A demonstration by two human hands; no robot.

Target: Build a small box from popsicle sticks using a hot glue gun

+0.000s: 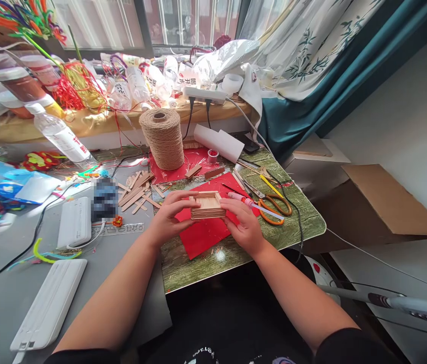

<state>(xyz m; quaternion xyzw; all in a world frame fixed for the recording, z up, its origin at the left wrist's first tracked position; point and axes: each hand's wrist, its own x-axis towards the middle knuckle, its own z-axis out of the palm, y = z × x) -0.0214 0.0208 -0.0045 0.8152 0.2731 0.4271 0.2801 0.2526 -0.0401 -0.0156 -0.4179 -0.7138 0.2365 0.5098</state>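
Both my hands hold a small square box built of stacked wooden craft sticks (207, 205) just above a red sheet (207, 232) on the table. My left hand (170, 217) grips its left side with the fingers curled over the top edge. My right hand (244, 225) clasps its right side, fingers closed against it. Loose wooden sticks (137, 194) lie scattered to the left of the box.
A jute twine spool (162, 137) stands behind the box. Orange-handled scissors (274, 206), a pink pen (239, 198) and a white paper roll (219, 141) lie to the right. White power banks (74, 221) and cables sit on the left. A cardboard sheet (387, 202) lies beyond the table's right edge.
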